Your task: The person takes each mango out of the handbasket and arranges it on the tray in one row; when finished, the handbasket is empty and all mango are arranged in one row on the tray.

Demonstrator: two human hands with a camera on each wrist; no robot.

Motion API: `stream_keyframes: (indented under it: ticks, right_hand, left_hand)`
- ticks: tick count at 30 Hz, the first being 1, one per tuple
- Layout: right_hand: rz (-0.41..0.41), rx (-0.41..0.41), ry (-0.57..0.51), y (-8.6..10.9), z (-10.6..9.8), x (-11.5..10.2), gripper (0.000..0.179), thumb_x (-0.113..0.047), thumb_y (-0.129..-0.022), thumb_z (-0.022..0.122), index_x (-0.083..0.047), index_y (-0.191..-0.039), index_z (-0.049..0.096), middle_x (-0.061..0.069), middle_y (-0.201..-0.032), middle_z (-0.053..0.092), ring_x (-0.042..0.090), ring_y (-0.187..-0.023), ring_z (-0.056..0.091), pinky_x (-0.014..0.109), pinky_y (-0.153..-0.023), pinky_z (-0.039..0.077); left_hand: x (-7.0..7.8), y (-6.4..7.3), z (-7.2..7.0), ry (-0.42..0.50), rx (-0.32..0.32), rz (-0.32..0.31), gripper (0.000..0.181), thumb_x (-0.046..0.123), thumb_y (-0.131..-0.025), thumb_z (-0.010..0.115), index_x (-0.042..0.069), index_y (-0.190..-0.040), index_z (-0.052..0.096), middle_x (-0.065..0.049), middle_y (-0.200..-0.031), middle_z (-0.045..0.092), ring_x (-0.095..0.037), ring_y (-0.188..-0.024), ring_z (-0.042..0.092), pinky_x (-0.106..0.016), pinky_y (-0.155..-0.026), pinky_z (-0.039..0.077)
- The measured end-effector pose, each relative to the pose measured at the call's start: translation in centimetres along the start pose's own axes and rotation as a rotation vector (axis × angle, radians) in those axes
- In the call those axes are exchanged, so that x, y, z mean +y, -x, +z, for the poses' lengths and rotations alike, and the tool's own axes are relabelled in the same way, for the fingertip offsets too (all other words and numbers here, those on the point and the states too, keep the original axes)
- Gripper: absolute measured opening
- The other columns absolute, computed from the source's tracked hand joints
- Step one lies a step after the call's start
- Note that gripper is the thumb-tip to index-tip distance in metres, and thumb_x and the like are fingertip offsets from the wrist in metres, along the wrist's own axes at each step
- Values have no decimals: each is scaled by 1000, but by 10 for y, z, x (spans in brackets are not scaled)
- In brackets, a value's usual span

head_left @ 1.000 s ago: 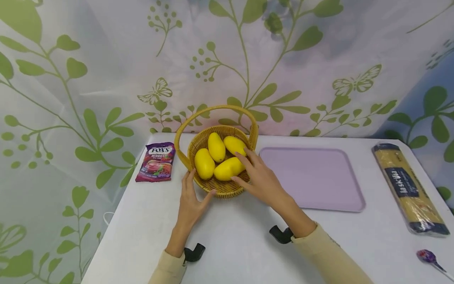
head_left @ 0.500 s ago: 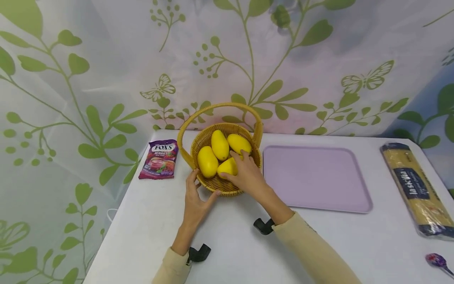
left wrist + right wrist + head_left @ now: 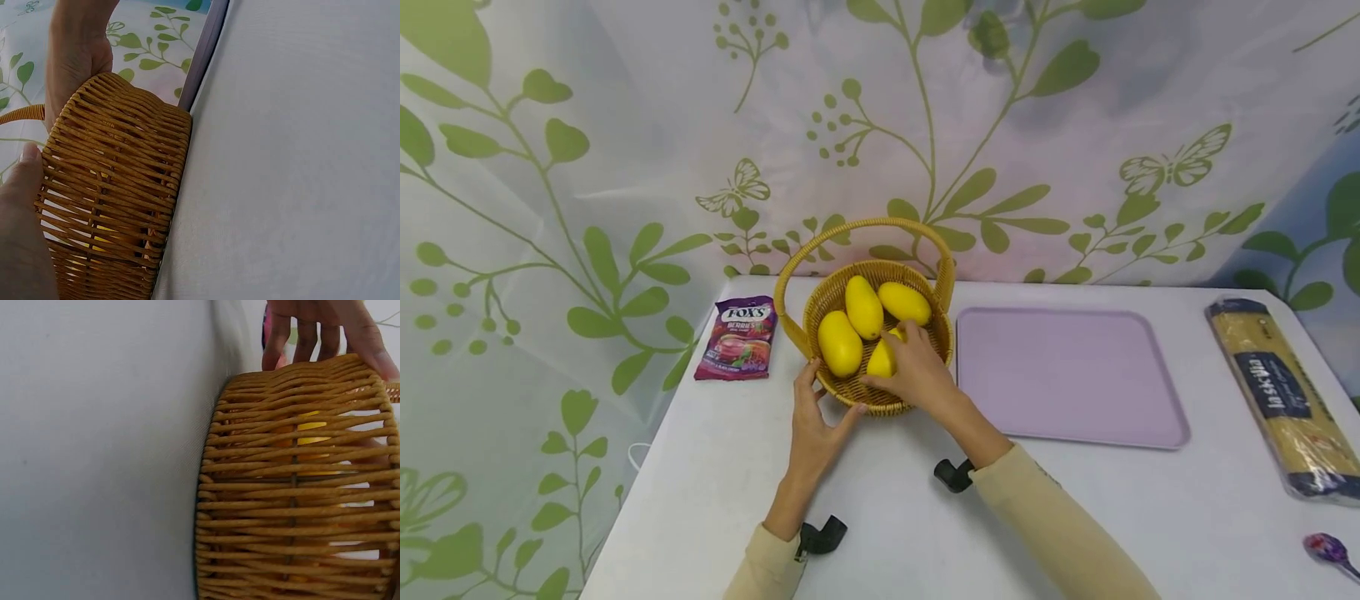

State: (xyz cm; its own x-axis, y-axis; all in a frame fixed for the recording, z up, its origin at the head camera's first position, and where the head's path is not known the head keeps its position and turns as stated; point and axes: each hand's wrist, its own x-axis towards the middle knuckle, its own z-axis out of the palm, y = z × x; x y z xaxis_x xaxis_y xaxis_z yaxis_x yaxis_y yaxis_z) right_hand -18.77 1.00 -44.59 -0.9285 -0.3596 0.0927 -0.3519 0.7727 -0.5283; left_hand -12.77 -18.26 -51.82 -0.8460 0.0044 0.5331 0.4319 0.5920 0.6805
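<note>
A round yellow wicker basket (image 3: 887, 408) with a tall arched handle (image 3: 859, 223) stands at the back of the white table. In it lie several yellow mangoes (image 3: 840, 343). My right hand (image 3: 919, 371) reaches in over the front right rim and grips the nearest mango (image 3: 880, 360), partly covering it. My left hand (image 3: 816, 437) holds the basket at its front left, thumb on the rim. In the right wrist view the left hand's fingers (image 3: 306, 340) lie against the outside of the woven wall (image 3: 294, 512). From the left wrist, that weave (image 3: 119, 187) hides most of the fruit.
Left of the basket lies a purple Fox's Berries candy packet (image 3: 739, 337). Close on the right is a flat lilac tray (image 3: 1067, 375). Farther right lie a pasta pack (image 3: 1285, 392) and a wrapped lollipop (image 3: 1328, 548). A leaf-printed curtain (image 3: 1015, 133) rises behind the table.
My right hand has moved left and down into the basket, closing on the front mango, which has turned more upright. My left hand stays at the rim. The head view has shifted slightly.
</note>
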Motion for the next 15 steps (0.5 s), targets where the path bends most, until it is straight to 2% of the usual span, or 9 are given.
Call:
stream_keyframes:
  ticks: [7, 11, 15]
  right_hand:
    - [-68, -73, -42, -4, -3, 4, 67, -43, -74, 84, -12, -129, 61, 18, -142, 42, 37, -125, 48, 51, -100, 48]
    - [-112, -114, -58, -6, -4, 6, 70, -38, -74, 85, -11, -133, 58, 19, -148, 41, 40, -130, 46, 53, -105, 45]
    - [-97, -140, -62, -6, -5, 7, 79, -36, -75, 86, -10, -141, 51, 21, -153, 35, 41, -133, 45, 55, -105, 44]
  left_hand:
    - [0, -1, 0, -6, -8, -15, 92, 39, -83, 78, -4, -148, 29, -23, -149, 37, -33, -134, 42, -51, -95, 52]
    - [-1, 0, 0, -3, -11, -20, 93, 34, -81, 81, -4, -148, 29, -23, -148, 37, -34, -133, 43, -50, -94, 52]
    - [0, 1, 0, 4, -13, -29, 93, 34, -81, 81, -4, -148, 29, -23, -149, 37, -33, -134, 42, -51, -94, 52]
